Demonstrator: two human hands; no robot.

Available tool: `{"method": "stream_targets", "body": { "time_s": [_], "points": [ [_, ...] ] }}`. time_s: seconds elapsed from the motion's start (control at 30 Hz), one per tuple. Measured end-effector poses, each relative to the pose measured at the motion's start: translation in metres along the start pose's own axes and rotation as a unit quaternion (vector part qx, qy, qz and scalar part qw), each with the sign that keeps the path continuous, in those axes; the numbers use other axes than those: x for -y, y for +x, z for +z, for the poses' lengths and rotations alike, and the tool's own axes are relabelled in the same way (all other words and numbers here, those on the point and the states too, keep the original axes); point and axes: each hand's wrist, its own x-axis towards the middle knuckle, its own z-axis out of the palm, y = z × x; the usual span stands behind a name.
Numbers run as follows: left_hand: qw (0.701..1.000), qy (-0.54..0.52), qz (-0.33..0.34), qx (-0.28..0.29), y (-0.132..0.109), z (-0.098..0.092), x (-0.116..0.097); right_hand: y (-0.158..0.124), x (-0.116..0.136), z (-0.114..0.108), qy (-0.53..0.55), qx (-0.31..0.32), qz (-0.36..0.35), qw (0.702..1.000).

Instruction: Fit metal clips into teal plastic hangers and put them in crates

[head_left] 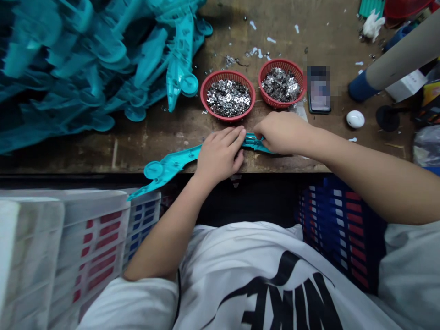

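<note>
A long teal plastic part (172,161) lies along the table's front edge, its left end reaching out past the edge over the crates. My left hand (222,151) is closed over its middle, fingers across the top and thumb on the near side. At the part's right end my right hand (283,133) is closed with its fingertips pinched down against the channel. What those fingertips hold is hidden; a thin metallic glint shows in the channel between my hands. Just beyond are two red baskets, one basket (227,118) and another basket (282,104), both filled with small metal clips.
A big heap of teal plastic parts (85,68) covers the table's left side. To the right lie a phone (319,89), a white egg-shaped object (355,119) and a grey tube with a blue end (395,59). Plastic crates (68,247) stand below the edge.
</note>
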Motion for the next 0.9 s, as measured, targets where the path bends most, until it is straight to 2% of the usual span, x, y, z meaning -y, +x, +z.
{"method": "stream_targets", "body": {
  "time_s": [0.17,0.4,0.53,0.63,0.7,0.8,0.9],
  "points": [
    [1.0,-0.007,-0.011,0.007,0.005,0.0,-0.001,0.004,-0.004,0.006,0.027,-0.027,0.008,0.999],
    [0.999,0.018,-0.015,0.038,0.009,-0.006,-0.004,-0.003,0.022,0.003,-0.023,-0.027,0.054,0.998],
    [0.999,0.014,-0.04,-0.004,0.006,-0.002,-0.003,-0.004,0.0,0.002,-0.004,-0.075,0.06,0.995],
    [0.999,0.015,-0.032,-0.017,0.005,0.0,-0.003,-0.003,-0.028,-0.002,0.078,-0.132,0.082,0.985],
    [1.0,0.012,-0.016,-0.01,0.005,0.0,-0.002,-0.001,-0.037,-0.003,0.153,-0.161,0.062,0.973],
    [1.0,-0.001,-0.013,-0.006,0.007,-0.001,-0.003,0.004,-0.036,0.0,0.222,-0.187,0.013,0.957],
    [1.0,-0.006,-0.018,-0.006,0.009,-0.002,-0.003,0.011,-0.027,0.009,0.227,-0.222,-0.015,0.948]
  ]
}}
